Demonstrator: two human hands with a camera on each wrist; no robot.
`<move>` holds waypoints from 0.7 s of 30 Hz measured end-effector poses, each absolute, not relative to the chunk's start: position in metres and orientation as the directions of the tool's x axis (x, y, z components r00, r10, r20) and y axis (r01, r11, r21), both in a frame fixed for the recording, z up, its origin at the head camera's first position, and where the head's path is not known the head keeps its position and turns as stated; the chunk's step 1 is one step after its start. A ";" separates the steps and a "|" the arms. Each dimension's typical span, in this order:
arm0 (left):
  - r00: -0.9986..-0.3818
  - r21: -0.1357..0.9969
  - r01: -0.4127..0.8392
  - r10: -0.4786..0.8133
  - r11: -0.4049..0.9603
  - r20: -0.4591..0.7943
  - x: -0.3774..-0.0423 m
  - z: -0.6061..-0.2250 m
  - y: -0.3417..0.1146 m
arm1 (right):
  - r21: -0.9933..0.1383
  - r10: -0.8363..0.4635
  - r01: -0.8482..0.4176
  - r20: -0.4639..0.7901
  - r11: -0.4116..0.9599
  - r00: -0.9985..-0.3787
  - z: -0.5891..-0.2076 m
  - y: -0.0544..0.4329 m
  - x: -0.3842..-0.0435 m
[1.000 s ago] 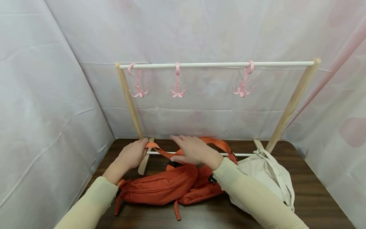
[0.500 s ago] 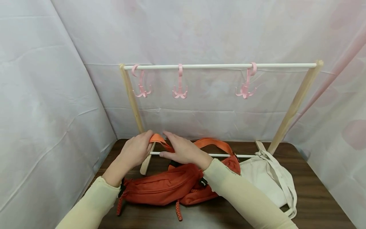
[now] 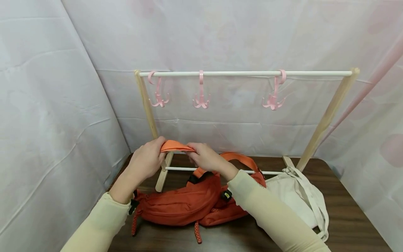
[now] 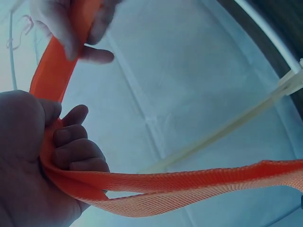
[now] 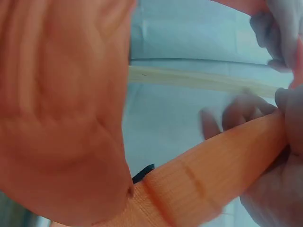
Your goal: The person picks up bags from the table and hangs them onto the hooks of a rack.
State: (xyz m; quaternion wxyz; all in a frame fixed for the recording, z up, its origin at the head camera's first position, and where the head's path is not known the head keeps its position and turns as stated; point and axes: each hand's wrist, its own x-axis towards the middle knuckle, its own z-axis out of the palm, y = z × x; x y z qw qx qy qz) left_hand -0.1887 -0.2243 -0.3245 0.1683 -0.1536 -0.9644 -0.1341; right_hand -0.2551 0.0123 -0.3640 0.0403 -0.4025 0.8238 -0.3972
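A red-orange waist bag (image 3: 176,206) with a zip and corded pulls lies on the table. Its orange webbing strap (image 3: 177,145) is raised into an arch between both hands. My left hand (image 3: 145,158) grips the arch's left end; in the left wrist view the fingers (image 4: 78,153) curl round the doubled webbing. At the other end my right hand (image 3: 206,157) pinches the strap between thumb and fingers. In the right wrist view the webbing (image 5: 208,165) runs up into the right hand, and the bag's fabric fills the left side.
A second red-orange bag (image 3: 220,216) lies partly under the first, and a white canvas tote (image 3: 289,192) is to the right. Behind stands a wooden-legged rack with a white rail (image 3: 239,73). Pink hooks (image 3: 201,102), (image 3: 274,101), (image 3: 158,101) hang from it.
My left hand has risen slightly with the strap. The right hand has moved left and up from over the bags, and its fingers have closed on the strap.
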 end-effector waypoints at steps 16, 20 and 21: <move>-0.833 0.145 0.416 0.312 0.898 0.457 -0.174 -0.283 -0.246 | -0.542 -0.809 -0.764 0.237 0.349 -0.538 -0.298 0.024 -0.256; -0.834 0.185 0.416 0.293 0.890 0.467 -0.172 -0.273 -0.246 | -0.480 -0.797 -0.800 0.288 0.360 -0.531 -0.287 0.024 -0.257; -0.836 0.194 0.414 0.287 0.889 0.467 -0.172 -0.271 -0.247 | -0.466 -0.791 -0.807 0.303 0.363 -0.531 -0.284 0.024 -0.257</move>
